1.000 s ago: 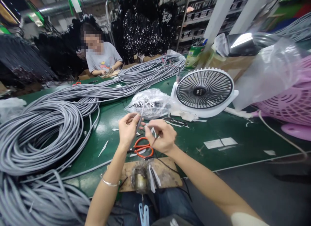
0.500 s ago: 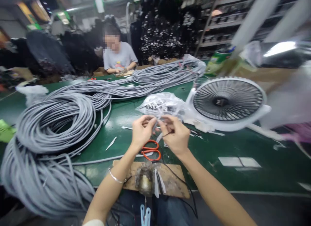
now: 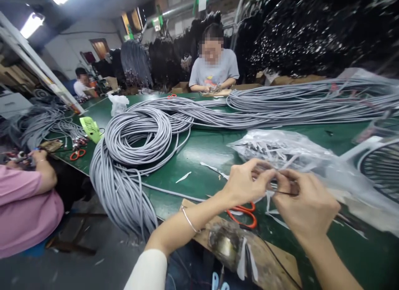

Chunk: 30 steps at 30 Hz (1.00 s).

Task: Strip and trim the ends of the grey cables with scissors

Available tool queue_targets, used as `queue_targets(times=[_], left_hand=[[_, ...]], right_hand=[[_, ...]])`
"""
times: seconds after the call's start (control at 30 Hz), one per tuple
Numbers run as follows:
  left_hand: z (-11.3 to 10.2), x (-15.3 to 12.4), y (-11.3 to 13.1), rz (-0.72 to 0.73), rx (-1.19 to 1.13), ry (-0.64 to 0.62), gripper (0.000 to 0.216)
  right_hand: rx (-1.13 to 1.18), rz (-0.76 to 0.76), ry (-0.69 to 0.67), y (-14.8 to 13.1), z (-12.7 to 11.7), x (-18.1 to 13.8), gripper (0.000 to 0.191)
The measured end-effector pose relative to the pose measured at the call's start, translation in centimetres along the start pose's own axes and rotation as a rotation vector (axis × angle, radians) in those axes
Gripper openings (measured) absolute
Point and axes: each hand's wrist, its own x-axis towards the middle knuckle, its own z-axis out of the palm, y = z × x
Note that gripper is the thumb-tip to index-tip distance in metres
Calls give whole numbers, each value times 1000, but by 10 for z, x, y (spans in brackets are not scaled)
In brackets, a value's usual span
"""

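Observation:
My left hand [image 3: 249,180] and my right hand [image 3: 307,202] meet fingertip to fingertip above the green table. Both are closed in a pinch. A thin dark strand [image 3: 287,193] runs across the fingers of my right hand. Whatever sits between my left fingertips is too small and covered to name. Below my hands lie orange-handled scissors [image 3: 249,225]. Nearer to me a wooden board [image 3: 279,256] bears a grimy metal pot [image 3: 227,243] with white strips [image 3: 241,263] beside it. Just behind my hands rests a clear plastic bag [image 3: 271,140] with dark and white pieces inside.
Coiled grey cable [image 3: 114,136] spreads over the left and far table. A fan [image 3: 383,165] lies at the right edge. Across sits a person in grey [image 3: 230,67]; another in pink [image 3: 25,207] works at left, near a small green fan [image 3: 90,128].
The view has swung left, so my hands and the board appear farther right, and the person in pink has come into view. My fingertips remain pinched together.

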Motion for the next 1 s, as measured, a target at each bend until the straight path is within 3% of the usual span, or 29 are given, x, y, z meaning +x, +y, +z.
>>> queue_targets(times=[0.1,0.27,0.43,0.53,0.67,0.77,0.9,1.0], left_hand=[[-1,2,6,-23,-37,-47,28],[-1,7,13,-81,-181,-43,14],[-3,10,12,-6,-227,-78,20],[-5,9,11,74,-169,-92,19],[-6,6,11,145,-57,-85,18],[-6,6,10,159,-30,-69,17],[-6,7,8,177,-16,-49,17],[-5,6,8,192,14,-9,15]], right_hand=[[186,209,-82,6,-1,3,18],[568,516,-243,7,-4,8,24],[1041,712,-264,6,1,10,40],[1209,735,-307,5,2,11,41],[1217,738,-276,4,2,11,38],[1084,732,-210,2,0,10,34],[850,606,-165,-1,-4,10,25],[828,615,-120,-1,-3,9,22]])
